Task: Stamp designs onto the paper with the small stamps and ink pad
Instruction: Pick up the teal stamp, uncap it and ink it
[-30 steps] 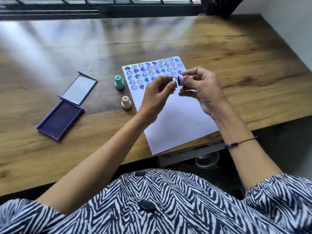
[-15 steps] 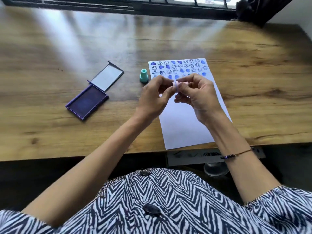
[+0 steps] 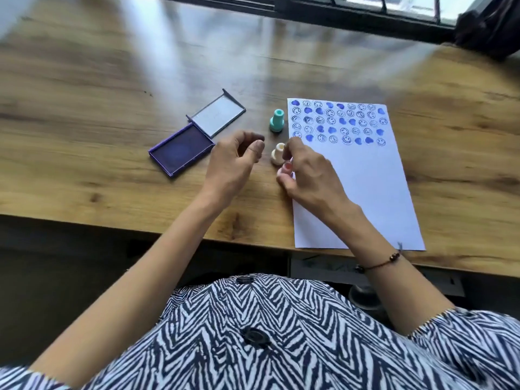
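A white paper [image 3: 357, 198] lies on the wooden table [image 3: 98, 114], its top rows filled with blue smiley and heart prints. Left of it stand a teal stamp [image 3: 277, 121] and a cream stamp [image 3: 277, 155]. The purple ink pad [image 3: 181, 152] lies open, its lid [image 3: 216, 116] folded back. My right hand [image 3: 309, 175] pinches a small pinkish stamp [image 3: 286, 169] at the paper's left edge, right beside the cream stamp. My left hand [image 3: 239, 161] hovers between the ink pad and the cream stamp with fingers curled apart and nothing in them.
The table's front edge [image 3: 140, 225] runs just below my wrists. A dark window frame [image 3: 351, 9] lines the far side, and a dark bag [image 3: 489, 32] sits at the back right corner.
My hands have parted and dropped from above the paper to its left edge near the cream stamp. The left hand has let go of the small stamp, which stays in the right.
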Demonstrator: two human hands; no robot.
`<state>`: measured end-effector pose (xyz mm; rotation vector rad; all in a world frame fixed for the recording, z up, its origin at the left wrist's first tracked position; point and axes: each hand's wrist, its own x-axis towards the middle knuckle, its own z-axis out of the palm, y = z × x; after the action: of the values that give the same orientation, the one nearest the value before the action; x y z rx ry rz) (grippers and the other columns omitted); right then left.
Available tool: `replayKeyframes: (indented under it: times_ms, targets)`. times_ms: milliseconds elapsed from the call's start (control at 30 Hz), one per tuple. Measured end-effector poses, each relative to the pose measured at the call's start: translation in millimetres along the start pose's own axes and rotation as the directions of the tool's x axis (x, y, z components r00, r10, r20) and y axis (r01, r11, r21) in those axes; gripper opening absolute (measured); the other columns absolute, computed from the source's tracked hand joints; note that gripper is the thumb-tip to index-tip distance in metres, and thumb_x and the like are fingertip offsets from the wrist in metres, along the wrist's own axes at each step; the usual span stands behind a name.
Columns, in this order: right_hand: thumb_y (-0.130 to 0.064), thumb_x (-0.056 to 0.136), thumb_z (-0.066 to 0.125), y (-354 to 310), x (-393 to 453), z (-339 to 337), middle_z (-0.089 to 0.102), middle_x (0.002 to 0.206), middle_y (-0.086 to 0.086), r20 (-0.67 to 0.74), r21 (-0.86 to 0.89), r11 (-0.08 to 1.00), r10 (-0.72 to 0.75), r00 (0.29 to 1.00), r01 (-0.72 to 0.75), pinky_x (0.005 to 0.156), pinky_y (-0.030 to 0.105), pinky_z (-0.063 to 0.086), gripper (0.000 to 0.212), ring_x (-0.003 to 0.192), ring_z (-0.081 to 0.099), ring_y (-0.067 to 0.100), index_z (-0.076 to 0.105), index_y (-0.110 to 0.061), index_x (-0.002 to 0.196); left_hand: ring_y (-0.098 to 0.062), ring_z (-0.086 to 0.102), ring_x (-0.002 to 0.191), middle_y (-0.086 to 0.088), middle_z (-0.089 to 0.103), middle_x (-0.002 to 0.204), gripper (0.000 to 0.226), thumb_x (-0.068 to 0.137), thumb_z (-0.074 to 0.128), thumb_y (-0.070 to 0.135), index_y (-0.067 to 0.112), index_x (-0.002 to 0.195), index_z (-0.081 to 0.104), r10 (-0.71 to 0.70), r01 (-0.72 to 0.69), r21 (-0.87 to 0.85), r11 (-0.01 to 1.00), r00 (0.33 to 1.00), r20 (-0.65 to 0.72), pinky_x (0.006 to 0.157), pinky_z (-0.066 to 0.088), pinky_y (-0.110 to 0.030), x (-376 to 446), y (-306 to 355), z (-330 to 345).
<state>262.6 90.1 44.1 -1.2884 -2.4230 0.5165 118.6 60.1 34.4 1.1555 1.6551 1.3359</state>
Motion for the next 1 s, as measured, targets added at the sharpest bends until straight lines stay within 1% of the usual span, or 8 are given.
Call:
replayKeyframes:
  times_ms: [133, 233, 367, 433, 533, 633, 900, 1000]
  targets:
    - [-0.046, 0.075, 0.065, 3, 22, -17, 0.065, 0.079, 0.009, -0.064, 0.031, 0.994, 0.105, 0.992, -0.104, 0.068, 0.037, 0.045, 0.043, 0.074, 0.058, 0.028, 0.048, -0.011, 0.095, 0.001, 0.058, 0.062, 0.008, 0.062, 0.074, 0.008, 0.087, 0.056, 0.016, 0.018, 0.093, 0.061, -0.003, 0.003, -0.017, 1.0, 1.0, -0.011, 0.071, 0.051, -0.02, 2, 1, -1]
    - [-0.045, 0.079, 0.061, 8, 65, -21, 0.069, 0.09, 0.016, -0.139, -0.006, 0.988, 0.152, 0.979, -0.154, 0.071, 0.035, 0.043, 0.041, 0.087, 0.062, 0.033, 0.054, -0.008, 0.097, 0.001, 0.057, 0.061, 0.005, 0.062, 0.073, 0.01, 0.087, 0.055, 0.014, 0.013, 0.095, 0.062, -0.02, 0.019, -0.042, 0.999, 0.999, -0.031, 0.071, 0.051, -0.021, 5, 2, -1]
    - [-0.033, 0.081, 0.063, 9, 107, -7, 0.062, 0.114, 0.02, 0.107, -0.189, 0.97, 0.172, 0.979, -0.15, 0.086, 0.038, 0.045, 0.039, 0.108, 0.055, 0.035, 0.057, -0.007, 0.109, -0.007, 0.058, 0.065, 0.004, 0.061, 0.073, 0.009, 0.087, 0.056, 0.013, 0.013, 0.094, 0.062, -0.032, 0.029, -0.059, 0.998, 0.999, -0.04, 0.071, 0.051, -0.023, 8, 1, -1]
    - [-0.022, 0.079, 0.063, 5, 114, -3, 0.064, 0.113, 0.018, 0.13, -0.202, 0.972, 0.149, 0.98, -0.121, 0.085, 0.035, 0.045, 0.03, 0.106, 0.056, 0.032, 0.062, -0.007, 0.105, -0.004, 0.058, 0.063, 0.005, 0.061, 0.073, 0.009, 0.086, 0.057, 0.012, 0.012, 0.093, 0.062, -0.037, 0.033, -0.067, 0.997, 0.997, -0.066, 0.069, 0.051, -0.02, 9, -2, -5]
    - [-0.011, 0.075, 0.067, -6, 111, -4, 0.068, 0.085, 0.017, 0.121, 0.162, 0.964, 0.194, 0.974, -0.212, 0.072, 0.038, 0.051, 0.022, 0.072, 0.062, 0.025, 0.067, -0.002, 0.095, -0.007, 0.06, 0.067, 0.006, 0.062, 0.077, 0.014, 0.085, 0.059, 0.011, 0.01, 0.099, 0.061, -0.067, 0.052, -0.119, 0.991, 0.99, -0.123, 0.073, 0.053, -0.023, 13, -5, -14]
    - [-0.001, 0.077, 0.064, -23, 97, -8, 0.06, 0.063, 0.011, 0.22, 0.543, 0.8, 0.156, 0.963, -0.254, 0.048, 0.024, 0.051, 0.014, 0.044, 0.053, 0.008, 0.065, 0.004, 0.09, -0.009, 0.06, 0.069, 0.005, 0.063, 0.08, 0.016, 0.084, 0.06, 0.012, 0.014, 0.1, 0.06, -0.072, 0.045, -0.184, 0.982, 0.987, -0.141, 0.073, 0.053, -0.022, 13, -6, -23]
    - [0.008, 0.079, 0.059, -67, 88, 11, 0.056, 0.061, 0.009, 0.291, 0.718, 0.649, 0.049, 0.956, -0.252, 0.046, 0.018, 0.049, 0.013, 0.045, 0.052, 0.007, 0.063, 0.003, 0.09, -0.007, 0.057, 0.057, 0.003, 0.065, 0.063, 0.009, 0.083, 0.06, 0.006, 0.014, 0.08, 0.063, -0.108, 0.033, -0.334, 0.942, 0.972, -0.207, 0.061, 0.051, -0.017, 0, -12, -61]
    - [0.01, 0.074, 0.06, -82, 92, 24, 0.056, 0.064, 0.009, 0.247, 0.68, 0.719, -0.04, 0.968, -0.144, 0.051, 0.018, 0.047, 0.017, 0.051, 0.052, 0.006, 0.065, -0.002, 0.085, -0.004, 0.054, 0.049, 0.007, 0.064, 0.052, 0.016, 0.084, 0.057, 0.004, 0.016, 0.074, 0.061, -0.156, 0.031, -0.405, 0.914, 0.948, -0.279, 0.055, 0.048, -0.014, -6, -17, -80]
